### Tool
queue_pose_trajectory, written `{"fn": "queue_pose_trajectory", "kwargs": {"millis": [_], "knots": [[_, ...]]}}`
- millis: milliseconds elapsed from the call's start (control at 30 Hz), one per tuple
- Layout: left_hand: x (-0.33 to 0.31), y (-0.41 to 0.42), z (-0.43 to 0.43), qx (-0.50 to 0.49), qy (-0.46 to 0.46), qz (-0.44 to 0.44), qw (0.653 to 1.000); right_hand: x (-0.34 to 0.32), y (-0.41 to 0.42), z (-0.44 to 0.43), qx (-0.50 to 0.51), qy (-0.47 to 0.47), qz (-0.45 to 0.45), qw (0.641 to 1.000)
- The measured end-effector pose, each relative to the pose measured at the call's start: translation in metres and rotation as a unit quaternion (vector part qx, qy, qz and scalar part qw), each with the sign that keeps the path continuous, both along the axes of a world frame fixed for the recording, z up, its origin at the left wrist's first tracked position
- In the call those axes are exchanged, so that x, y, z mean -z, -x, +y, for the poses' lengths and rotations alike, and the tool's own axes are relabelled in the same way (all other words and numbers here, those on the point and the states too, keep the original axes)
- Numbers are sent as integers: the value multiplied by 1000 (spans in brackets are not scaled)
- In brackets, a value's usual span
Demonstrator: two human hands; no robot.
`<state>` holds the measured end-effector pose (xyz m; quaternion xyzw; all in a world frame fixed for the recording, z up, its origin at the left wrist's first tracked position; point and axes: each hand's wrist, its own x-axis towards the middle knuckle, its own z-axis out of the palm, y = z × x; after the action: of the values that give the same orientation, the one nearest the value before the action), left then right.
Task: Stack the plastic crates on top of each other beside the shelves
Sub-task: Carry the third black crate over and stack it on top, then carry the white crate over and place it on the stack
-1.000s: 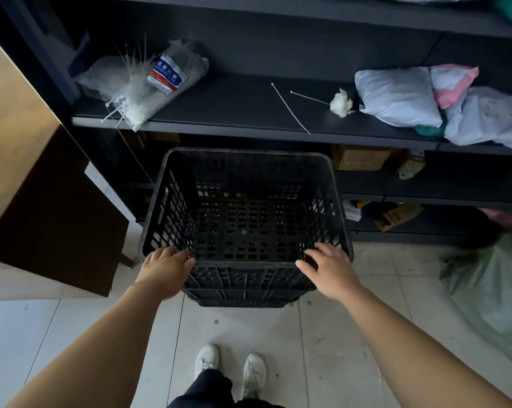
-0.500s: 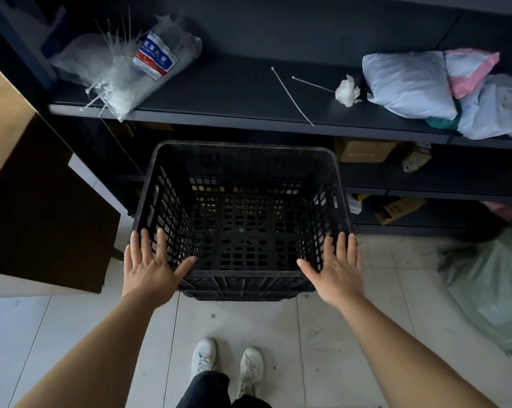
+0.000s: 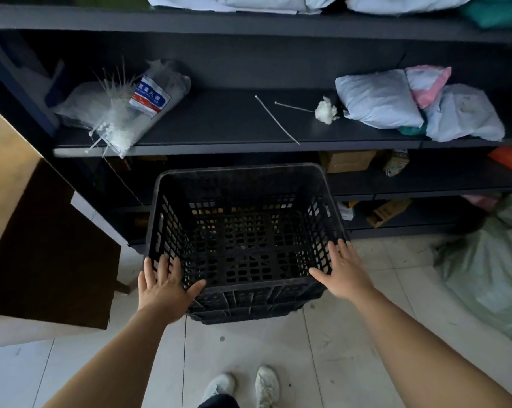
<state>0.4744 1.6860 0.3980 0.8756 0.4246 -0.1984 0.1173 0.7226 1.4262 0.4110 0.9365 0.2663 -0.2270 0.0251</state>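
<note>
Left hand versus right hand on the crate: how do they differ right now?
The left hand sits at the near-left corner of the black crate, lower in view; the right hand is at the near-right corner, farther up the side. The left thumb lies along the near rim; the right thumb points inward above it. Both are open, fingers spread, not gripping.

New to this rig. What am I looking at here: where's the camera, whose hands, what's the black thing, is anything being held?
There is no machine: a person wears one wide-angle camera on the head, looking forward and down, so you see their own arms and white shoes. The left hand and right hand are open, fingers spread, flat against the near corners of a black plastic crate; neither grips it. The crate is empty and stands in front of dark shelves holding a bag of cable ties and soft parcels. A cardboard box is on the left.
</note>
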Motion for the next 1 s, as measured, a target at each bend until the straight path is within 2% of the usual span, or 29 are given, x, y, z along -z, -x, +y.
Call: {"fn": "queue_pose_trajectory", "kwargs": {"millis": [167,300,567,833,1000], "knots": [[-33,-20,2,99,-30,-37,994,-27,20,-16,48,-80,-63,994],[-69,-50,-2,161,-9,-97,982,-57,45,-31,96,-119,-108,982],[-124,-107,-48,327,7,-189,926,-99,95,-90,231,-164,-206,937],[-152,-146,-183,519,32,-220,825,-119,187,-211,414,-147,-290,850],[-166,-139,-289,611,84,-232,752,-123,251,-287,513,-118,-321,788]]}}
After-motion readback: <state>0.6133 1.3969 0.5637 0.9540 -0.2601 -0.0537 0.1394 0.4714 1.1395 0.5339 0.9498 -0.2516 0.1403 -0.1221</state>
